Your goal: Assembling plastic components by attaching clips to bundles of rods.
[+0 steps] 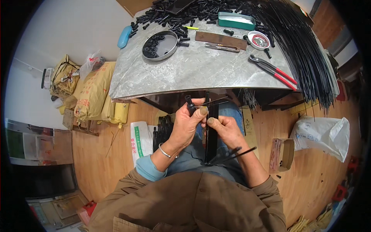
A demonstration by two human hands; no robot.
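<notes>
The person wears a matte brown button-front jacket (pixel 166 197), with a seamed placket (pixel 201 185) running down the middle of the chest and stitched pocket-like seams near the lower edge. Its creased left sleeve (pixel 127 187) gives way to a light blue inner cuff (pixel 150 169), with a slim, rounded silver bangle (pixel 164 151) at that wrist, while the rumpled right sleeve (pixel 268 193) ends partway along the forearm. The left hand (pixel 188 125) and right hand (pixel 227 129) are bare, and faded blue jeans (pixel 187 160) cover the legs.
</notes>
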